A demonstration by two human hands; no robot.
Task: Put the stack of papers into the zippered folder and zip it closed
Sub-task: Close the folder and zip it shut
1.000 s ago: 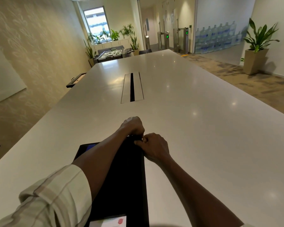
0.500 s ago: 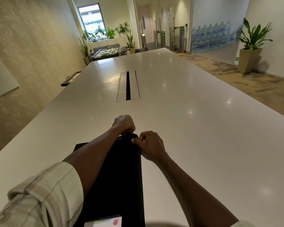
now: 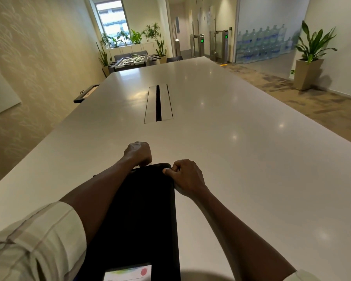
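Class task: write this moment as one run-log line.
left hand: grips folder's far edge | right hand: pinches far right corner | folder: flat on table

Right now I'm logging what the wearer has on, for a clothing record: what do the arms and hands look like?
Both hands, the left hand and the right hand, are bare: no gloves, rings or watch show. The forearms are bare too. The left sleeve is pale cream cloth with faint wide checks, pushed up near the elbow. Only a pale sliver of the right sleeve shows at the frame's bottom edge.
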